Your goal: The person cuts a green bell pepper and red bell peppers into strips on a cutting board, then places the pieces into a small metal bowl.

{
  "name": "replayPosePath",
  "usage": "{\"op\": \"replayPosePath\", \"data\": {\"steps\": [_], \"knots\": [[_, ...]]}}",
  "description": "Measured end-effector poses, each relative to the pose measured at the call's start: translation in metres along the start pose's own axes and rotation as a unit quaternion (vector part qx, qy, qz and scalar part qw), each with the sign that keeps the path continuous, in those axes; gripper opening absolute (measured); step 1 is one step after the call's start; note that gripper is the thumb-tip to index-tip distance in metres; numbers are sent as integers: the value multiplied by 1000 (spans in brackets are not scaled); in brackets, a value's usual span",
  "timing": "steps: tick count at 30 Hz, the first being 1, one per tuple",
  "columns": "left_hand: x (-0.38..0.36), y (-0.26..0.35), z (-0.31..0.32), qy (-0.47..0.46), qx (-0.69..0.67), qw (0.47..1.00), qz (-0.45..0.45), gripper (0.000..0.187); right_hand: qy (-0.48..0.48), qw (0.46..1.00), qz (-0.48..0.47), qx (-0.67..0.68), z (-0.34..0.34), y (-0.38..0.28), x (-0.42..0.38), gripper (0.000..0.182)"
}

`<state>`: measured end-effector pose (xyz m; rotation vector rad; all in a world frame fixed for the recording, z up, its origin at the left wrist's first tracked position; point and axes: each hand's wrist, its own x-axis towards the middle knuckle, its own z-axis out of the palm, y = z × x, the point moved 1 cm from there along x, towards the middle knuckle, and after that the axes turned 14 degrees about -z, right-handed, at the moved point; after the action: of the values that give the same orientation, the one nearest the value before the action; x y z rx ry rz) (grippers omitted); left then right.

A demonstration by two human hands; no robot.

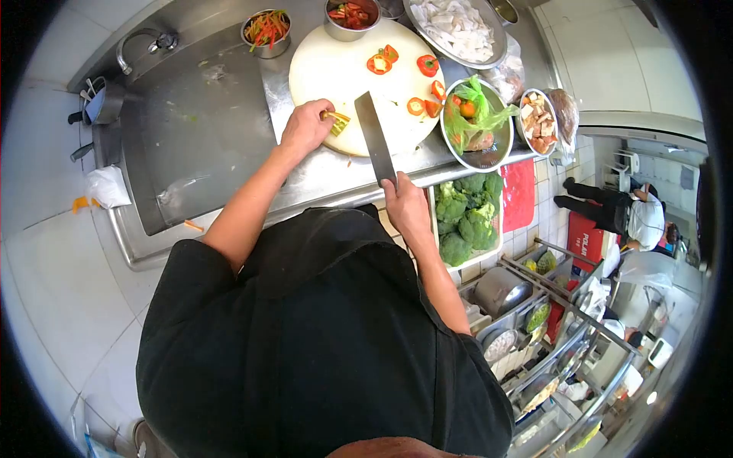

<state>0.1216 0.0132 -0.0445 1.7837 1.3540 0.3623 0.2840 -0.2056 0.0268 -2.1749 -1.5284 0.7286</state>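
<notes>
My left hand (307,126) is closed at the left edge of a round white cutting board (359,65). Its fingertips pinch a yellow-green vegetable piece (340,124), whose exact kind I cannot make out. In my right hand (406,204) is the handle of a cleaver (374,137); the broad blade points away from me over the board's front part, apart from the left hand. Cut red pepper pieces (379,64) lie farther back on the board. More red pepper (427,66) and several slices (416,106) sit toward its right side.
Left is a steel sink (206,137) with a faucet (149,42). Behind the board stand bowls of pepper strips (267,30) and red pieces (351,14), plus white strips (454,29). A colander (500,145) and a broccoli crate (469,217) are right. Another person (645,217) is farther right.
</notes>
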Motion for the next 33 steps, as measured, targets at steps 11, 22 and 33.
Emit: {"op": "replayPosePath", "data": {"steps": [11, 22, 33], "knots": [[-1, 4, 4, 10, -1, 999, 45, 18, 0, 986, -109, -124, -2, -39, 18, 21], [-30, 2, 4, 13, 39, 999, -25, 25, -8, 1000, -2, -13, -4, -28, -4, 30], [-33, 3, 14, 43, 12, 999, -16, 20, -57, 996, -2, -72, 22, -39, 4, 29]]}}
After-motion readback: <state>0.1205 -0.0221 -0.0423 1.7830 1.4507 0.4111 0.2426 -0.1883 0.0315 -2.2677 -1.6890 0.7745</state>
